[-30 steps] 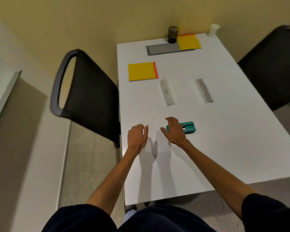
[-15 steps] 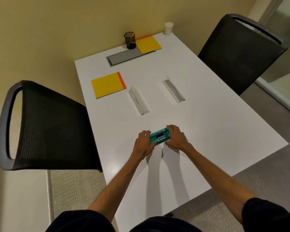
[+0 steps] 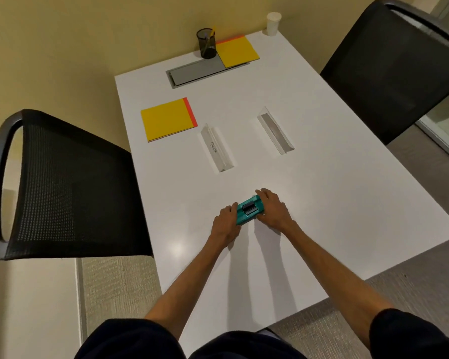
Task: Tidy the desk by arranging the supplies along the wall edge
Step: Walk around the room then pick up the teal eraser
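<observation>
Left hand (image 3: 226,224) and right hand (image 3: 272,208) both on teal stapler (image 3: 249,212), 1 hand per end. Left fingers (image 3: 234,207) curled against its left end, right fingers (image 3: 262,194) wrapped over its right end, so both clamped on it. Stapler sits low over the near-middle of the white tabletop (image 3: 322,203), well apart from the wall edge; can't tell if it's lifted or resting.

2 clear name holders (image 3: 217,147) (image 3: 275,133) lie mid-table, apart from each other. Yellow notepad (image 3: 166,119) just left of the nearer holder. Second yellow notepad (image 3: 237,51) by the wall, touching mesh pen cup (image 3: 207,44) and overlapping grey cable cover (image 3: 197,72). White cup (image 3: 273,23) at far corner. Black chairs left (image 3: 70,187) and right (image 3: 394,66).
</observation>
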The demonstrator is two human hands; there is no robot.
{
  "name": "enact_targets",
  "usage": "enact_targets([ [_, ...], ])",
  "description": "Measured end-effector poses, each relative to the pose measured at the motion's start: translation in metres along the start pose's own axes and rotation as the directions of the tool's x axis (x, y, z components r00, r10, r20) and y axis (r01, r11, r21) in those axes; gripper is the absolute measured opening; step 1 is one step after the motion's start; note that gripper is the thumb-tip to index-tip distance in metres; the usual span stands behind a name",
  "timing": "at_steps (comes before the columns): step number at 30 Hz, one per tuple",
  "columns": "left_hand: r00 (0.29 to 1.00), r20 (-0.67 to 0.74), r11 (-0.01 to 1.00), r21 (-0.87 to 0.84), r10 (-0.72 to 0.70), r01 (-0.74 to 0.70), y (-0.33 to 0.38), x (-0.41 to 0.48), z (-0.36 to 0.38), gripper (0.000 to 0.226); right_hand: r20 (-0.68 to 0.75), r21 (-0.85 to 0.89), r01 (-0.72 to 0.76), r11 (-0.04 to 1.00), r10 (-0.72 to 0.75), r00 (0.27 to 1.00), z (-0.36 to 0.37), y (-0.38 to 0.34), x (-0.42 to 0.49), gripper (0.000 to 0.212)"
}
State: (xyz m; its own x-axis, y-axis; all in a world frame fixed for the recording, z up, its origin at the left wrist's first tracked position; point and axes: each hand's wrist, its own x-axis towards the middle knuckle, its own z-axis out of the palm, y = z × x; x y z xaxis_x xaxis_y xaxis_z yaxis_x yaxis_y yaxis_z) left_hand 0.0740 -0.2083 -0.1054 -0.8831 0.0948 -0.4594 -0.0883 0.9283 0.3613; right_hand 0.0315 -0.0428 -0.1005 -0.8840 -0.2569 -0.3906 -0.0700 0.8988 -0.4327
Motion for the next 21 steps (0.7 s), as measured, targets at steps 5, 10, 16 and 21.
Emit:
enact_targets([
  [5,0.999,-0.034,1.000,0.000,0.002,-0.002,-0.005,-0.009,0.004,0.064,0.003,-0.055,0.034,0.998,-0.034,0.999,0.001,-0.001,0.004,0.073],
  [10,0.998,-0.059,1.000,-0.023,-0.009,0.008,-0.025,-0.024,-0.011,0.056,-0.019,-0.038,0.073,0.997,-0.074,0.997,0.006,-0.017,-0.001,0.072],
  [16,0.986,-0.113,0.991,-0.073,-0.124,0.116,-0.065,-0.069,-0.025,0.054,0.047,0.008,0.186,0.982,-0.187,0.981,0.021,-0.068,-0.011,0.074],
  [21,0.971,-0.132,0.973,-0.144,-0.199,0.180,-0.109,-0.122,-0.024,0.055,0.151,-0.021,0.275,0.961,-0.269,0.951,0.046,-0.120,-0.027,0.073],
])
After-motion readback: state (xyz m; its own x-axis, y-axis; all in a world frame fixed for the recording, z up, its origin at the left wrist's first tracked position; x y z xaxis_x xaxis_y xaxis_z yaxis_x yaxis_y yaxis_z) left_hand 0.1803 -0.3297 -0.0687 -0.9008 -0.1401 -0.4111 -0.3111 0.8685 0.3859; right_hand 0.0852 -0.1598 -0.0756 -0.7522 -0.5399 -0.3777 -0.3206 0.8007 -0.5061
